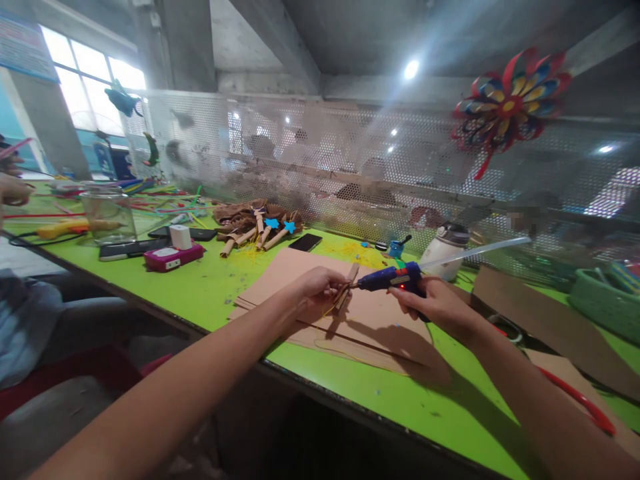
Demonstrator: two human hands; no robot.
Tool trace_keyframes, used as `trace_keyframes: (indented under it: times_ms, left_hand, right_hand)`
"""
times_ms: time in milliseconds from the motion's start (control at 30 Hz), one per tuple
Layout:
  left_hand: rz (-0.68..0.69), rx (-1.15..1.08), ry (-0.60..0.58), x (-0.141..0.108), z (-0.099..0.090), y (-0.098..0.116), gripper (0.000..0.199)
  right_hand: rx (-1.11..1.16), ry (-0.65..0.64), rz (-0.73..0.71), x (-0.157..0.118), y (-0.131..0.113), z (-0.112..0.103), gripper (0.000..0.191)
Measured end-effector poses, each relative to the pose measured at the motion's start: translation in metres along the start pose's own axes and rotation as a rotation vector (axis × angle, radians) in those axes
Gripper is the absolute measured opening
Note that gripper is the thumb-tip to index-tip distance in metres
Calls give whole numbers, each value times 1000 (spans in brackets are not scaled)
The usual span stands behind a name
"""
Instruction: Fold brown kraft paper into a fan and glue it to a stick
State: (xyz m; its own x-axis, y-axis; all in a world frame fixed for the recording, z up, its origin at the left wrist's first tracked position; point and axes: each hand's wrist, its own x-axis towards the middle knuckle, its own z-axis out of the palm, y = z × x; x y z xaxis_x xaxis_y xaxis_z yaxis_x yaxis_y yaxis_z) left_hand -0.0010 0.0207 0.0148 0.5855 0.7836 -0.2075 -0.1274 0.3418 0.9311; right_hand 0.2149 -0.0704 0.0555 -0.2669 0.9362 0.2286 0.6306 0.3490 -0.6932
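Observation:
My left hand (323, 288) is closed around a small brown paper roll (343, 295), with a thin yellow string hanging by it. In my right hand (437, 303) is a blue hot glue gun (395, 277), its red light lit and a long clear glue stick (480, 252) poking out of the back. The nozzle points left and meets or nearly meets the roll; I cannot tell whether they touch. Below both hands lies a stack of brown paper sheets (285, 267) on the green table (225, 293).
Finished-looking brown paper pieces with blue stars (273, 225) are piled behind. A black phone (306, 243), a magenta power strip (173, 257), a glass jar (107, 213) and a white bottle (443, 253) stand around. Red-handled scissors (575, 397) lie right. Another person's hand (15, 191) shows far left.

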Motion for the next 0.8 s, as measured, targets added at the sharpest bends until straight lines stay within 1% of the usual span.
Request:
trace_keyframes:
  times_ms: [100, 267, 400, 500, 667, 800]
  left_hand:
    - [-22, -13, -38, 3, -2, -1, 13]
    - [-3, -12, -32, 4, -3, -1, 12]
    - [4, 4, -29, 4, -4, -1, 9]
    - [2, 8, -20, 4, -4, -2, 11]
    - [-39, 10, -17, 2, -2, 0, 14]
    - [-48, -2, -15, -2, 1, 1, 14]
  right_hand:
    - [-4, -30, 11, 0, 0, 0, 34]
    - [-13, 39, -1, 2, 5, 1, 32]
    - [-23, 45, -6, 2, 5, 1, 32]
    - [-22, 26, -7, 1, 1, 1, 32]
    - [25, -56, -15, -1, -5, 2, 34]
    - [33, -52, -1, -2, -6, 2, 35]
